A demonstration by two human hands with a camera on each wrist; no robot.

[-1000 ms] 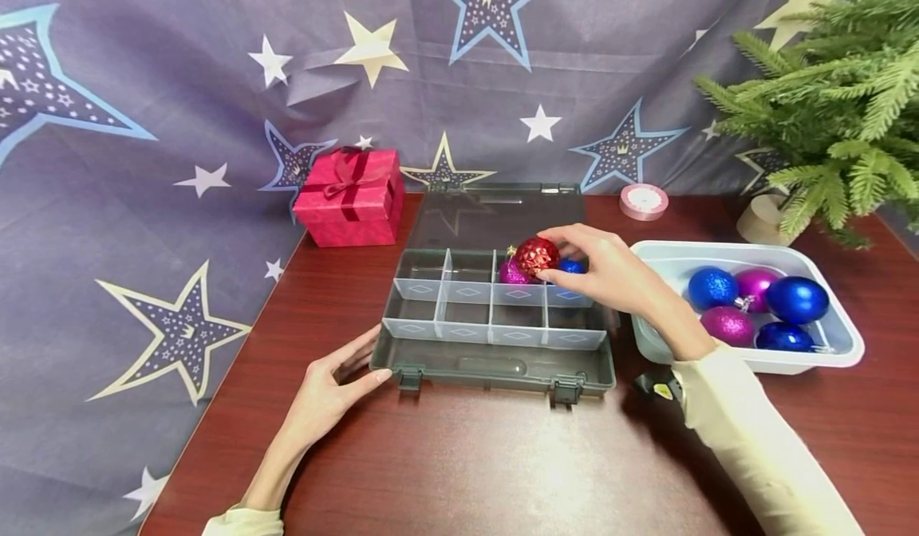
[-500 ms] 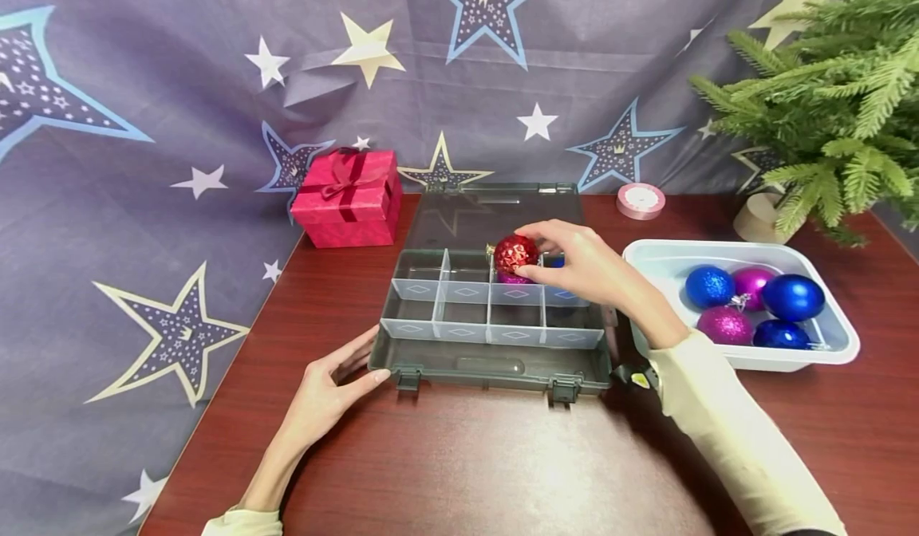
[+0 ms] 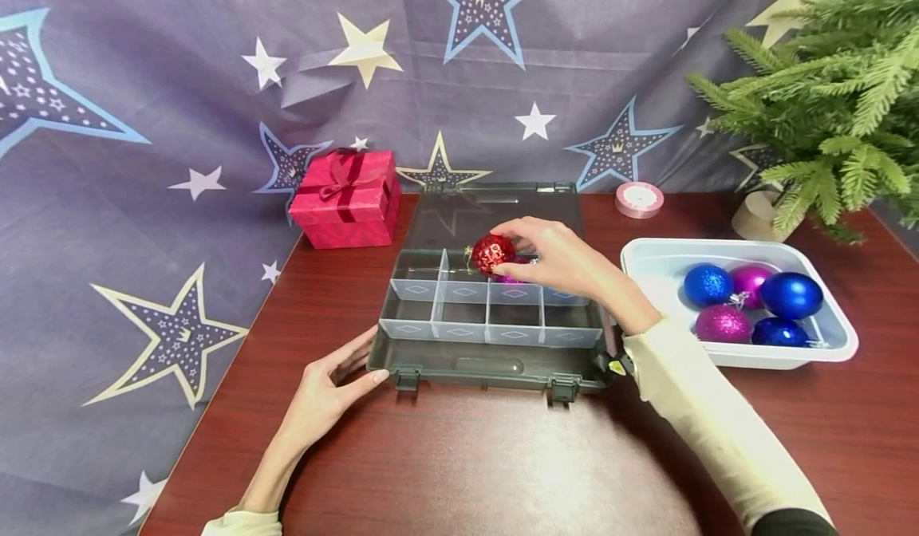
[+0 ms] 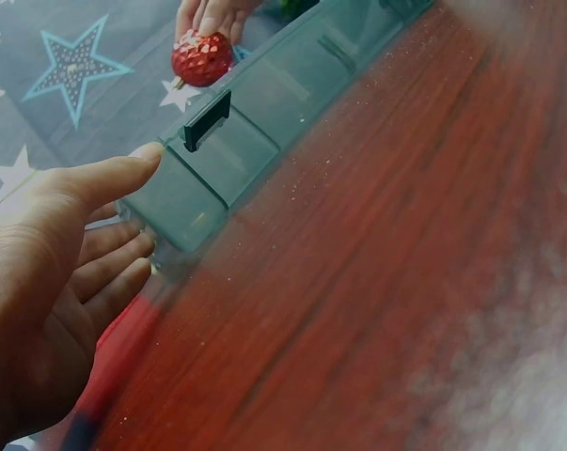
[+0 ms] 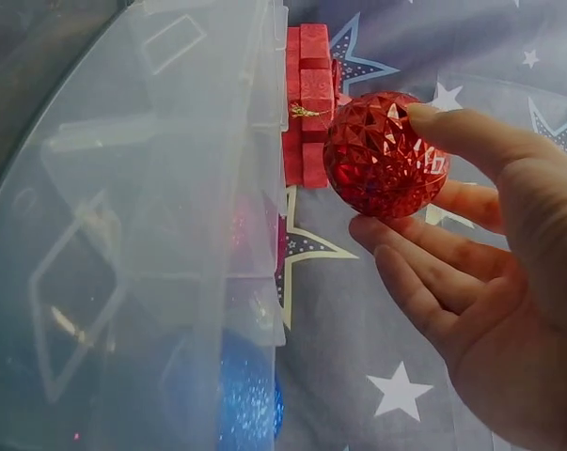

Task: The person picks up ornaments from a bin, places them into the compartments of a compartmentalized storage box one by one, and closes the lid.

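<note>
My right hand (image 3: pixel 563 258) pinches a red faceted Christmas bauble (image 3: pixel 492 254) between thumb and fingertips, above the back row of a compartment box (image 3: pixel 445 354). In the right wrist view the bauble (image 5: pixel 386 160) shows its gold hanging loop, level with the top of the dividers. Below it and to the right, a magenta bauble (image 3: pixel 511 279) sits in a back compartment. A blue glitter bauble (image 5: pixel 250 399) shows behind the translucent divider in the right wrist view. My left hand (image 3: pixel 326 400) touches the box's front left corner, thumb along the front and fingers along the side.
A white tub (image 3: pixel 847 344) with several blue and magenta baubles stands right. Behind it rises an artificial fir tree (image 3: pixel 826 121). A pink ribbon roll (image 3: pixel 639 200) and a red gift box (image 3: pixel 346 201) stand at the back. The compartment box's lid (image 3: pixel 495 221) lies back, raised.
My right hand has carried the red bauble leftward, from over the magenta and blue baubles to the compartment left of the magenta one. The left hand has stayed at the corner.
</note>
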